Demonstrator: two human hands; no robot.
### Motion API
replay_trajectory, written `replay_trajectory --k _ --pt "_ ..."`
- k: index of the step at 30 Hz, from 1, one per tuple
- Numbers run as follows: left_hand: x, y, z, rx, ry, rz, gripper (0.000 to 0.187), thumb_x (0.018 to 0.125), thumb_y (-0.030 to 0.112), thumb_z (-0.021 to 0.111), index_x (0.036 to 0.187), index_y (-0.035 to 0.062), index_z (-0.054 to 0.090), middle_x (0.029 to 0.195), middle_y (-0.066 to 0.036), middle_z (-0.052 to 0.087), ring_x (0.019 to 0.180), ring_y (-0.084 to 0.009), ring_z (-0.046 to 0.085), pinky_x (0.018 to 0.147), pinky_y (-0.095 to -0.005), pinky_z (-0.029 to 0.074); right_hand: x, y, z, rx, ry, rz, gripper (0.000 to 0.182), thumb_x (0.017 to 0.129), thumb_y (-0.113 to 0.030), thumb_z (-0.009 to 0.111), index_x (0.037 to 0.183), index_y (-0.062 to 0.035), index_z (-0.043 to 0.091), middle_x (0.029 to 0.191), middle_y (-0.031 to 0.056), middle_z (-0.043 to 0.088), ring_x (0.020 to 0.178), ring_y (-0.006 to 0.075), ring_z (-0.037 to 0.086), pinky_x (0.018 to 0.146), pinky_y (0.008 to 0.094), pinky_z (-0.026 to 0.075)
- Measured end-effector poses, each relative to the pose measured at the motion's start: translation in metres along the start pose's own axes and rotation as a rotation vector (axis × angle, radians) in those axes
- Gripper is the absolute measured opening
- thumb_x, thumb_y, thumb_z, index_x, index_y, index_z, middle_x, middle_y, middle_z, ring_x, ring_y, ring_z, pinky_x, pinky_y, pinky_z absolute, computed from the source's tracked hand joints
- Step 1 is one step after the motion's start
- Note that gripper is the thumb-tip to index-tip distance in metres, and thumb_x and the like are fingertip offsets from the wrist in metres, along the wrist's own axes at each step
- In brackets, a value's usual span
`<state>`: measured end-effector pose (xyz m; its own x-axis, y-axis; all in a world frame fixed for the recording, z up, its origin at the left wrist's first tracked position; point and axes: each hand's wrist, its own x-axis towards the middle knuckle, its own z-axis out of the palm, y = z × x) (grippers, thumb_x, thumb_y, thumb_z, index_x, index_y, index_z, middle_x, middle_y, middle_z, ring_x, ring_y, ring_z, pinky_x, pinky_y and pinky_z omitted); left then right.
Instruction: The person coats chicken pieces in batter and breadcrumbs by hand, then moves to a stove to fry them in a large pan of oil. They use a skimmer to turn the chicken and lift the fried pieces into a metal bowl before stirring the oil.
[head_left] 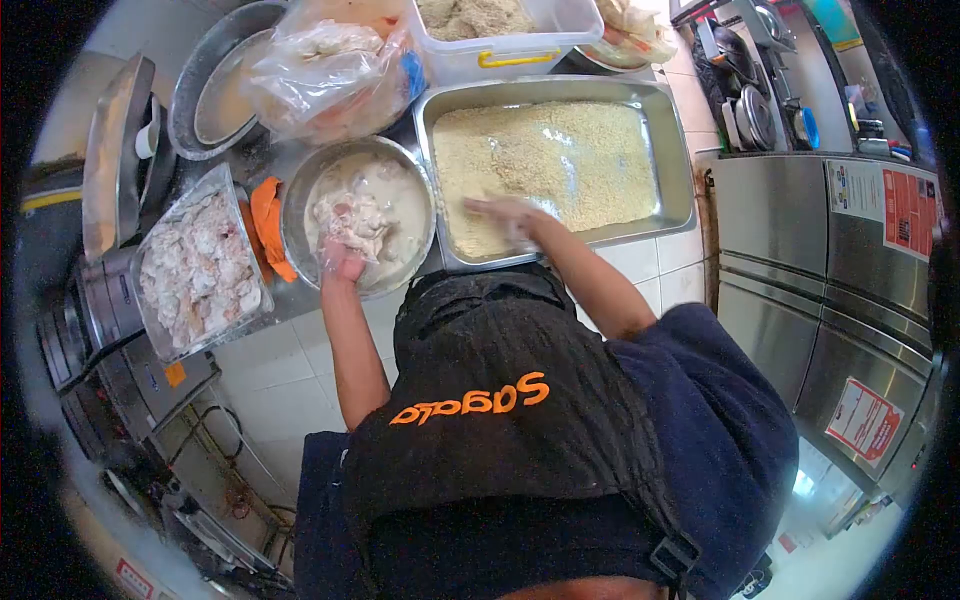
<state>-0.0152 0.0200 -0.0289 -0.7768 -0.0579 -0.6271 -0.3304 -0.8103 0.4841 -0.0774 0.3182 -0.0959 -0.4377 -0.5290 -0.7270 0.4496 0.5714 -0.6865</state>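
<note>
My left hand is in a round metal bowl of pale, milky batter, its fingers around a clump of coated raw meat pieces. My right hand is blurred by motion over the left front part of a deep steel tray. Its fingers look stretched out toward the left, with nothing visible in them. Pale yellow breadcrumbs cover the tray's bottom, thinner in places where bare metal shines through. To the left, a clear tub is heaped with flour-dusted raw meat pieces.
An orange cloth lies between tub and bowl. Behind stand a large metal basin, a plastic bag with pale contents, and a white bin of brownish crumbs. Steel refrigerators line the right side.
</note>
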Motion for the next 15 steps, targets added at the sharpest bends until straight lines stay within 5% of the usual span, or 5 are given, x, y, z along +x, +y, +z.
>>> replay_trajectory --k 4,6,10,12,15 --pt "-0.013 0.003 0.008 -0.071 0.006 0.005 0.036 0.082 0.026 0.046 0.113 0.0061 0.046 0.109 -0.013 0.051 0.098 -0.0267 0.050 0.085 -0.0378 0.042 -0.032 -0.074 0.005 0.598 -0.052 0.141 0.060 0.078 -0.045 0.046 0.130 -0.0225 0.026 0.138 0.0117 0.011 0.126 0.0315 0.010 0.100 0.0483 0.016" --pt "-0.033 0.010 0.016 1.746 0.132 0.476 0.045 0.075 0.015 0.052 0.118 0.0051 0.042 0.115 -0.013 0.049 0.104 -0.0251 0.047 0.088 -0.0331 0.039 -0.054 -0.091 -0.018 0.410 0.056 0.049 0.060 0.077 -0.044 0.048 0.128 -0.0185 0.030 0.134 0.0135 0.021 0.124 0.0300 0.017 0.098 0.0448 0.021" --pt "-0.055 0.024 0.058 1.851 0.215 0.101 0.045 0.076 0.005 0.044 0.121 0.0069 0.041 0.117 -0.010 0.046 0.107 -0.0181 0.045 0.092 -0.0276 0.036 -0.019 -0.074 -0.082 -0.057 0.285 -0.240 0.039 0.081 -0.036 0.041 0.109 -0.0113 0.054 0.117 0.0121 0.048 0.106 0.0266 0.045 0.090 0.0343 0.034" --pt "-0.051 0.022 0.055 1.878 0.233 0.096 0.046 0.073 0.006 0.047 0.119 0.0062 0.042 0.115 -0.012 0.047 0.106 -0.0203 0.045 0.091 -0.0287 0.036 -0.019 -0.101 -0.100 -0.864 0.435 0.052 0.042 0.083 -0.039 0.037 0.097 -0.0074 0.061 0.104 0.0144 0.056 0.099 0.0244 0.050 0.086 0.0313 0.037" --pt "-0.043 0.018 0.045 1.887 0.256 0.141 0.046 0.069 0.007 0.050 0.115 0.0052 0.044 0.112 -0.014 0.048 0.104 -0.0236 0.046 0.090 -0.0304 0.037 0.020 -0.097 -0.090 -0.947 0.399 0.168 0.048 0.082 -0.043 0.036 0.100 -0.0046 0.058 0.107 0.0178 0.052 0.102 0.0291 0.047 0.090 0.0400 0.032"
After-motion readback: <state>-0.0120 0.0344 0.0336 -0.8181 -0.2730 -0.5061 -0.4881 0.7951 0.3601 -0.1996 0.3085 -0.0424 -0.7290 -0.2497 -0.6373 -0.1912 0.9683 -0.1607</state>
